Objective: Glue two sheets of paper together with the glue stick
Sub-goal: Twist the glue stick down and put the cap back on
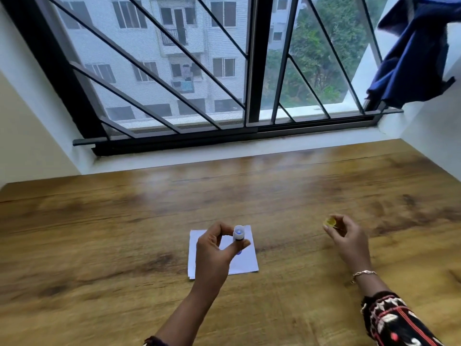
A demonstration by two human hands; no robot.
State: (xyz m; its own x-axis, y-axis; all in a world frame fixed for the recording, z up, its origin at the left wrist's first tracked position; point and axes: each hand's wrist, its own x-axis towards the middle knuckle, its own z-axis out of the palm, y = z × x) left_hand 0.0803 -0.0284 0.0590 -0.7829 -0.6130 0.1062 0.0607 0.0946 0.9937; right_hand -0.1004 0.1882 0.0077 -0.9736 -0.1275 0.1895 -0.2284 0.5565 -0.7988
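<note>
Left hand [214, 250] gripping uncapped glue stick [238, 233] over paper [245, 263], right hand [345, 237] pinching yellow cap [329, 221]

Residential room, upper floor. Evidence: brown wood-grain tabletop [124, 221] set against black-framed sliding window [254, 71] with diagonal metal bars; white multi-storey apartment block [179, 46] and green trees [311, 58] outside; dark blue cloth garment [414, 53] hung at right.
</note>
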